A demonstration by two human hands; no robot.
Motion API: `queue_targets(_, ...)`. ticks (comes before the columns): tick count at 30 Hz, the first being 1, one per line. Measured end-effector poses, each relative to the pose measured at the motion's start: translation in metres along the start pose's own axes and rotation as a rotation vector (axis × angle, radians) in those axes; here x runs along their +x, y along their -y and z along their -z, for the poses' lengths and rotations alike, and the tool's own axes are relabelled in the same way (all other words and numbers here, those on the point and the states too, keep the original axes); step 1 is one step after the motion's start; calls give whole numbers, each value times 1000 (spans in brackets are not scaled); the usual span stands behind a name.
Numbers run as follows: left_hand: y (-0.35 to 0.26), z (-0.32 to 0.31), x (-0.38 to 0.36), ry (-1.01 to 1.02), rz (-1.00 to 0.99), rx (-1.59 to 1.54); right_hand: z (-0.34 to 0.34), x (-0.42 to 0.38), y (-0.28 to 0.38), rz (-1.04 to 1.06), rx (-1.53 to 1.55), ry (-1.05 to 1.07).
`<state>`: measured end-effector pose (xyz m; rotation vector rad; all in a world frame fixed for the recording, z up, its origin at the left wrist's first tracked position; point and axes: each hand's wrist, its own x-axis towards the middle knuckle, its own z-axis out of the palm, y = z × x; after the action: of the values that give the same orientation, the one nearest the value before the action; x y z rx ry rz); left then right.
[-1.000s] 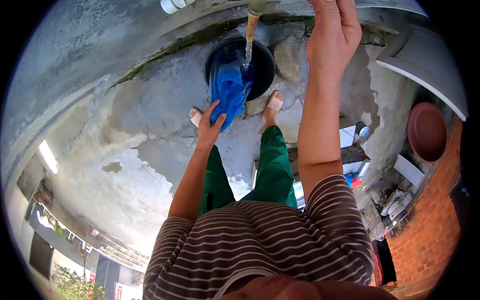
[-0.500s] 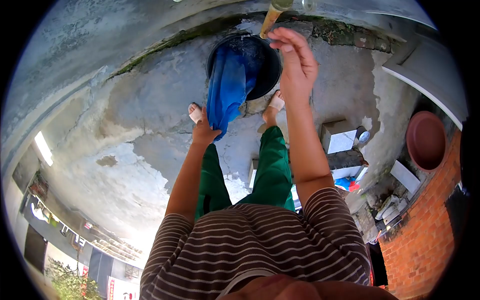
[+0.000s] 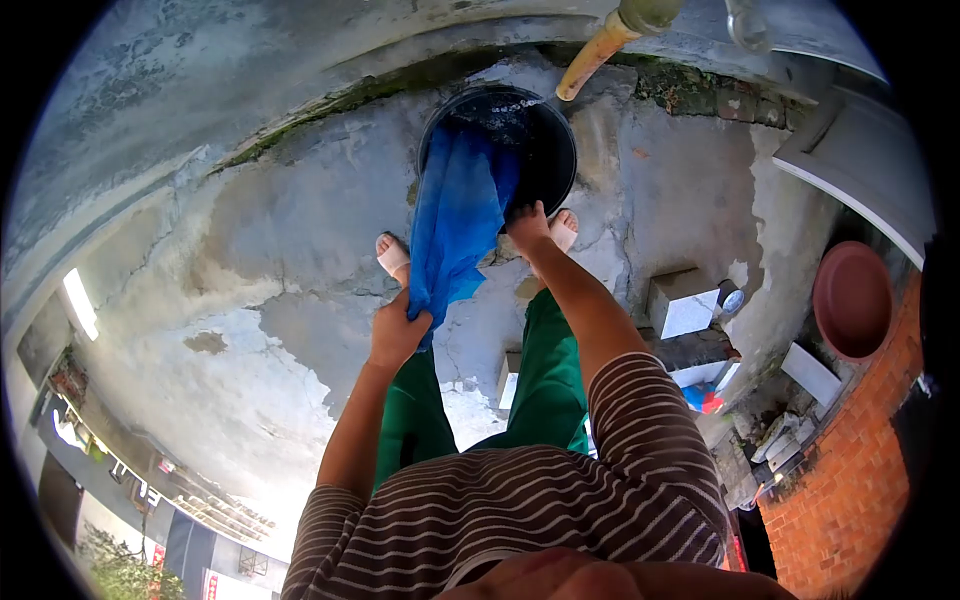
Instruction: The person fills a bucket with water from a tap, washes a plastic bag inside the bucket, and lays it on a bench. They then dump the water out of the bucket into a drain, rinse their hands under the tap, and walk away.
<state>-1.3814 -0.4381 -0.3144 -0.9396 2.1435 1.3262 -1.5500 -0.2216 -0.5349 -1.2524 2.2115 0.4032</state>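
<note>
My left hand (image 3: 397, 328) is closed around the gathered end of a wet-looking blue cloth (image 3: 455, 235). From there the cloth stretches up and over the near rim into a black bucket (image 3: 568, 165), its far part lying inside. My right hand (image 3: 528, 228) is at the bucket's near rim, its fingers curled over the edge; the fingertips are partly hidden. Water glints in the back of the bucket. A yellowish pipe (image 3: 595, 60) points down just beyond the bucket's far right side.
My feet in light sandals (image 3: 392, 255) stand either side of the bucket on cracked concrete. To the right are a white-faced block (image 3: 688, 310), a reddish-brown basin (image 3: 853, 300), a grey slab (image 3: 850, 165) and a brick wall (image 3: 845, 510). A mossy wall base (image 3: 330, 115) runs behind.
My right hand has come down from beside the pipe to the bucket's near rim. My left hand has drawn its end of the blue cloth slightly toward me. The view has shifted a little.
</note>
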Motion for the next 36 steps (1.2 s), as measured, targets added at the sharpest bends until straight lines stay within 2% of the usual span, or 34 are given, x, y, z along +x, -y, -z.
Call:
queue_targets(3,-6,-2,2,-29,-3,-14,-8,20,5,207,113,102)
queue_targets(4,-7,-2,4,-25,6,-12,-8,19,11,212,119,108)
queue_targets(5,-9,-3,6,-53,-64,-58,-11,17,16,154,298,94)
queue_targets(7,-8,-7,12,-141,-208,-126,-31,28,42,66,499,-114)
queue_targets(8,-7,-3,12,-134,-213,-132,-41,34,55,37,598,-223)
queue_targets(9,-10,3,13,-108,-145,-133,-45,43,75,138,458,-541)
queue_targets(10,-11,9,12,-78,-77,-128,-37,54,97,99,570,-576)
queue_targets(12,-6,19,11,-69,-105,-135,-25,71,131,39,769,-659)
queue_targets(16,-2,44,2,-15,-131,-132,-22,57,174,-135,1242,-635)
queue_targets(20,-19,66,-10,31,-231,-124,-47,38,178,-339,1708,-560)
queue_targets(22,-20,75,-10,73,-220,-225,-60,34,167,-389,1682,-561)
queue_targets(24,-14,83,-10,90,-264,-178,-57,31,151,-390,1234,-565)
queue_targets(26,-18,85,-14,107,-293,-130,-40,30,133,-355,778,-690)
queue_targets(28,-39,90,-18,84,-413,-143,-4,25,119,-519,909,-560)
queue_targets(30,-41,88,-18,103,-457,-91,37,21,103,-488,1217,-926)
queue_targets(31,-44,85,-16,124,-519,-46,64,22,95,-480,1224,-925)
queue_targets(33,-54,81,-15,163,-520,-42,109,21,89,-77,1014,-1095)
queue_targets(34,-58,78,-14,203,-531,-43,114,21,91,-76,1020,-1097)
queue_targets(36,-65,68,-10,173,-530,-115,118,16,94,196,1305,-549)
